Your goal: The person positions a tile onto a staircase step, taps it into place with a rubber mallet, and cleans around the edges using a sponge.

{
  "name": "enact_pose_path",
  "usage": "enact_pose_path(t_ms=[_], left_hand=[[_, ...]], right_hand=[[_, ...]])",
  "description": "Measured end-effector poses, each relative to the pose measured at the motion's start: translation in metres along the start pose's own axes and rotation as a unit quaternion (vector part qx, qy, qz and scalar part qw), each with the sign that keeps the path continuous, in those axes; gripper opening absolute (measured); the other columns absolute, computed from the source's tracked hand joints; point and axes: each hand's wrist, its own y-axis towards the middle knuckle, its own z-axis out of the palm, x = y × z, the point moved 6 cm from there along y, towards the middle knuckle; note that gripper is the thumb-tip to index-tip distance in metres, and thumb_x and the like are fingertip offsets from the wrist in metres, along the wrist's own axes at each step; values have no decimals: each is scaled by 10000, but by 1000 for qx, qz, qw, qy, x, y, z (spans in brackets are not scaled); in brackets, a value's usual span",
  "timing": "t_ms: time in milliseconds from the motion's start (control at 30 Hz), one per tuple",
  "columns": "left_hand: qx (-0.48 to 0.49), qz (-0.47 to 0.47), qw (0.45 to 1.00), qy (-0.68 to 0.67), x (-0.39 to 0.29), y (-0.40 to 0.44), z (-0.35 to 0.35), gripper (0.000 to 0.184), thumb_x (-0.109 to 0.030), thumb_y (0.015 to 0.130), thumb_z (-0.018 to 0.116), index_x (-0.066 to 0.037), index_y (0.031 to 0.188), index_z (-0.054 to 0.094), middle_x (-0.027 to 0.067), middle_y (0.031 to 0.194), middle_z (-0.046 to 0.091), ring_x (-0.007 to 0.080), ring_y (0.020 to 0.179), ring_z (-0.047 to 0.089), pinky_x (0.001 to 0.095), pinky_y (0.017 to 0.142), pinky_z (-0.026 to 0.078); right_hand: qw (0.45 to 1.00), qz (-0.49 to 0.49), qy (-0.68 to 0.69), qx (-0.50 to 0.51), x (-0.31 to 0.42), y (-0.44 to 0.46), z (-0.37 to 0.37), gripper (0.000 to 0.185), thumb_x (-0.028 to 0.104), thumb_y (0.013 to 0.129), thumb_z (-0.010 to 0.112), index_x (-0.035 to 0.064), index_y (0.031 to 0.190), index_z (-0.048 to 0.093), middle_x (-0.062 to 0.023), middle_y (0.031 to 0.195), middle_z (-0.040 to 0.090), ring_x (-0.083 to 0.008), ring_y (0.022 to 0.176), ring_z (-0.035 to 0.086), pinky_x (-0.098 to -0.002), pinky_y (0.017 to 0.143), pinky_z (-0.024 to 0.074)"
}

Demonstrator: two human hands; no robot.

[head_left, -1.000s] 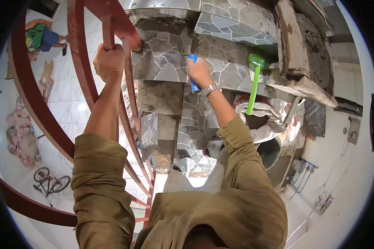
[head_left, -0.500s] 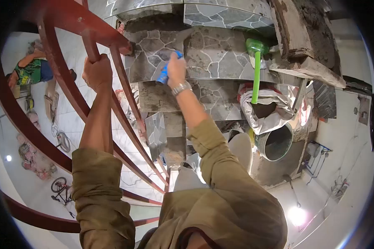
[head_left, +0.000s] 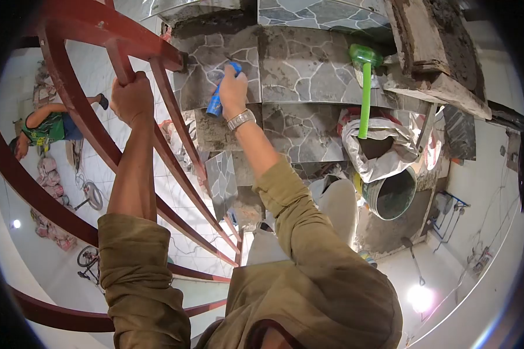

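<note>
My left hand (head_left: 131, 99) is wrapped round a baluster of the red stair railing (head_left: 102, 26). In my right hand (head_left: 234, 93), fingers closed, is a blue cylindrical tool (head_left: 215, 104) that shows on both sides of the fist; its exact kind does not show. The hand is over a grey tiled step (head_left: 201, 72) with pale crack-like lines and cement smears. To the right, a green long-handled scoop (head_left: 364, 96) lies with its bowl on the step and its handle hanging over a white sack (head_left: 370, 160) of dark material.
A bucket (head_left: 392, 195) stands below the sack. Mortar-crusted boards (head_left: 439, 93) jut in at upper right. A loose tile (head_left: 220, 174) leans by the lower steps. Beyond the railing, a person in a green top (head_left: 43, 128) is on the white floor. A bright lamp (head_left: 420, 298) glows at lower right.
My right hand has moved a little left and up over the step with the blue tool. My left hand keeps its hold on the railing. The person below has shifted an arm.
</note>
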Motion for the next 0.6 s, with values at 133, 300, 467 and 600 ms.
enact_pose_path(t_ms=[133,300,467,600], left_hand=[[-3,5,1000,-7,-4,-2,-3,266,-311,758,621,-139,941,710,125,904,723,383,941,660,467,889,495],[8,-15,999,-27,0,-2,-2,273,-314,759,626,-140,953,708,129,925,724,388,971,655,477,893,491],[0,-13,1000,-20,-4,-3,-6,272,-299,750,628,-137,954,707,142,910,722,392,953,665,476,891,496],[-4,-16,1000,-26,2,-1,-2,255,-292,753,618,-136,937,699,145,895,722,401,939,670,479,880,505]], right_hand=[[998,-19,-57,28,-5,9,4,422,342,962,499,-80,955,500,-201,749,621,-285,509,637,-412,498,506],[981,-72,-179,1,-29,24,-15,463,370,947,512,-89,1008,535,-288,867,656,-391,710,677,-464,707,521],[970,-51,-236,33,-17,44,-31,507,385,939,512,-110,1050,539,-304,928,662,-423,839,673,-469,773,516],[959,-50,-278,20,34,14,-34,499,358,935,517,-130,1036,517,-264,822,671,-336,614,691,-416,596,557]])
